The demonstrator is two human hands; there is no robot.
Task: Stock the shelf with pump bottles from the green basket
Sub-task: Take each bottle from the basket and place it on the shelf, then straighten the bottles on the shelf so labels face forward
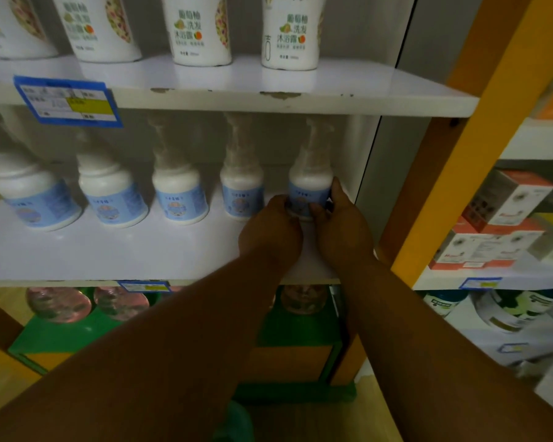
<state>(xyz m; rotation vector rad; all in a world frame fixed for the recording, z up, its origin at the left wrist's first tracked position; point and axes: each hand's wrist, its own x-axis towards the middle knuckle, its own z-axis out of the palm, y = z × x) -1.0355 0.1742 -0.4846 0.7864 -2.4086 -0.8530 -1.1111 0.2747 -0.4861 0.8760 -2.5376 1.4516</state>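
A: Head view, left to right: what stands on the shelf (pixel 77 250)?

B: Five pump bottles in a row, all upright, long axis vertical, pumps up under the board above. Blue labels face out. The first four stand free, with gaps between them.

A: And the fifth?

B: The bottle (pixel 308 186) at the right end of the row is held low on its body by both hands. It stands on the shelf, upright, label forward.

A: How do the fingers sit?

B: The left hand (pixel 270 231) wraps the bottle's lower left side, fingers curled onto the label. The right hand (pixel 342 228) closes on the lower right side, thumb across the front, fingertips (pixel 335 186) reaching up beside the label's right edge.

A: Room around them?

B: Left of the left fingers, a narrow gap to the fourth bottle. Right of the right fingers, the white side wall (pixel 361 161) is near. Toward the wrists, bare shelf runs to its front edge. Below that edge, under the forearms, the green basket (pixel 300 333) shows.
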